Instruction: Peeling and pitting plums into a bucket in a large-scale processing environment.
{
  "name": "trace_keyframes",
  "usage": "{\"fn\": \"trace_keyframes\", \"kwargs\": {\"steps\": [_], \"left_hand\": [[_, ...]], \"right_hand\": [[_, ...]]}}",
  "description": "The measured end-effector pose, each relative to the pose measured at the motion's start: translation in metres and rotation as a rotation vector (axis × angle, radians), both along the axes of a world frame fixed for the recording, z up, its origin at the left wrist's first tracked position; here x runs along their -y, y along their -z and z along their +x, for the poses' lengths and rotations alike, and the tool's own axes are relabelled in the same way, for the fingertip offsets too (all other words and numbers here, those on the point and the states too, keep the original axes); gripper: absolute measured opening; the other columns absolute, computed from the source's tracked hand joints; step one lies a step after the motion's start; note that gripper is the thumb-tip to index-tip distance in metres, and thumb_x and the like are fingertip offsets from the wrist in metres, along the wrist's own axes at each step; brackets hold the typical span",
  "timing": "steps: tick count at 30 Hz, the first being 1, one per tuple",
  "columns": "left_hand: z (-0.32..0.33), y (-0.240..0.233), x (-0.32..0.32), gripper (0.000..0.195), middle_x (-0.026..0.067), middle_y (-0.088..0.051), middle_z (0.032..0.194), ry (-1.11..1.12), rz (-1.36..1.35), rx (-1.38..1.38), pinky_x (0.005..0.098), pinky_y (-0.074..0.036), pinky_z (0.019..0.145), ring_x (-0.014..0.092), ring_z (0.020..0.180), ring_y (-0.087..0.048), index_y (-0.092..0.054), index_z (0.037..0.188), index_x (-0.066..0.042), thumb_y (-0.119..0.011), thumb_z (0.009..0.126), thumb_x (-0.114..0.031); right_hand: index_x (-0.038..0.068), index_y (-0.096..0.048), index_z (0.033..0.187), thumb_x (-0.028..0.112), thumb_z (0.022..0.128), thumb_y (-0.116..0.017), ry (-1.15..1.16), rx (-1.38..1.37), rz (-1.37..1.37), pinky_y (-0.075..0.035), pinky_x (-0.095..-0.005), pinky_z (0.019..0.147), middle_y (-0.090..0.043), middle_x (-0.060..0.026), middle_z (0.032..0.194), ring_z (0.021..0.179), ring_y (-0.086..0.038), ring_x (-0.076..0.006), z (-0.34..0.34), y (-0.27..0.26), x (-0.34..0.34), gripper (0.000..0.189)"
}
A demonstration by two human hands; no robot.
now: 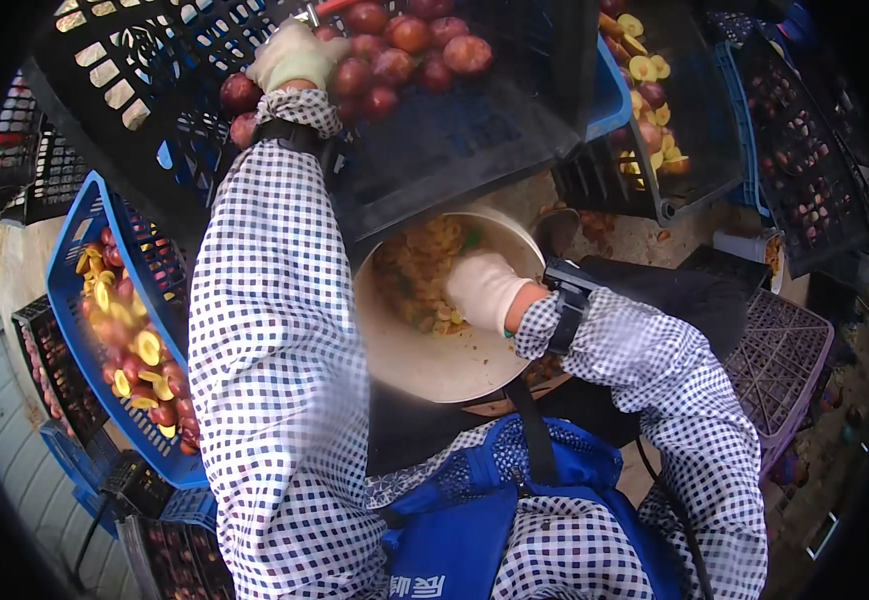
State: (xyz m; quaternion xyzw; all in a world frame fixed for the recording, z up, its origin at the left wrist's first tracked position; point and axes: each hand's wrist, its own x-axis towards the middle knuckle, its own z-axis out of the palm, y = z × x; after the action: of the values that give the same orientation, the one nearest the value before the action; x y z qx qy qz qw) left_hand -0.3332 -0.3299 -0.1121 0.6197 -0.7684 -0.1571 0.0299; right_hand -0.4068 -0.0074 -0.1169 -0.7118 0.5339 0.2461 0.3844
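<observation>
My left hand (pixel 296 56), in a pale glove, is at the top among whole red plums (pixel 397 60) in a black plastic crate (pixel 464 157). A tool with a red handle (pixel 335 7) shows just past its fingers; whether the hand grips it, I cannot tell. Below the crate's near edge, my right hand (pixel 485 291), also gloved, reaches into a round pale bucket (pixel 434 367) holding many plum pits or scraps (pixel 423 270). The right fingers are hidden from view, so their hold cannot be made out.
A blue crate (pixel 123 285) of halved and whole plums stands at left. Another black crate (pixel 663 199) at upper right holds cut plums. A purple crate (pixel 779 360) sits at right. More fruit crates (pixel 809 157) stand further right. Scraps lie on the ground beyond the bucket.
</observation>
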Motion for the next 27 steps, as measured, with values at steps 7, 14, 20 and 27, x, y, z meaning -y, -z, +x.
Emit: {"fn": "trace_keyframes", "kwargs": {"steps": [7, 14, 20, 27], "left_hand": [[0.005, -0.002, -0.012, 0.056, 0.0182, -0.072, 0.109, -0.026, 0.017, -0.172, 0.0440, -0.050, 0.094, 0.035, 0.105, -0.068, -0.063, 0.117, -0.006, -0.075, 0.074, -0.040], [0.040, 0.028, 0.002, 0.029, 0.0129, -0.073, 0.106, 0.069, -0.113, -0.384, 0.0413, -0.053, 0.091, 0.034, 0.103, -0.068, -0.070, 0.115, -0.020, -0.063, 0.086, -0.019], [0.030, 0.007, -0.007, 0.038, 0.0160, -0.071, 0.114, 0.009, -0.010, -0.306, 0.0431, -0.050, 0.095, 0.035, 0.109, -0.066, -0.068, 0.121, -0.014, -0.065, 0.089, -0.034], [-0.002, -0.012, -0.021, 0.065, 0.0140, -0.072, 0.117, -0.020, 0.051, -0.038, 0.0458, -0.041, 0.103, 0.034, 0.114, -0.066, -0.067, 0.126, -0.015, -0.070, 0.076, -0.056]], "right_hand": [[-0.004, -0.071, 0.115, 0.014, 0.090, -0.057, -0.026, -0.510, -0.365, -0.047, -0.0506, 0.093, -0.068, -0.0225, 0.119, 0.113, -0.061, -0.0407, 0.000, 0.226, -0.068, 0.034], [0.007, -0.078, 0.103, 0.019, 0.086, -0.059, 0.022, 0.073, 0.070, -0.057, -0.0463, 0.080, -0.074, -0.0189, 0.102, 0.096, -0.072, -0.0358, 0.022, 0.075, -0.040, 0.028], [0.005, -0.070, 0.107, 0.023, 0.088, -0.056, 0.318, 0.177, 0.043, -0.055, -0.0470, 0.081, -0.073, -0.0183, 0.100, 0.093, -0.070, -0.0367, 0.012, -0.038, -0.046, 0.030], [0.004, -0.064, 0.099, 0.025, 0.093, -0.064, 1.412, 0.942, 0.443, -0.040, -0.0252, 0.055, -0.053, 0.0017, 0.069, 0.065, -0.053, -0.0074, -0.028, -0.135, -0.092, 0.021]]}}
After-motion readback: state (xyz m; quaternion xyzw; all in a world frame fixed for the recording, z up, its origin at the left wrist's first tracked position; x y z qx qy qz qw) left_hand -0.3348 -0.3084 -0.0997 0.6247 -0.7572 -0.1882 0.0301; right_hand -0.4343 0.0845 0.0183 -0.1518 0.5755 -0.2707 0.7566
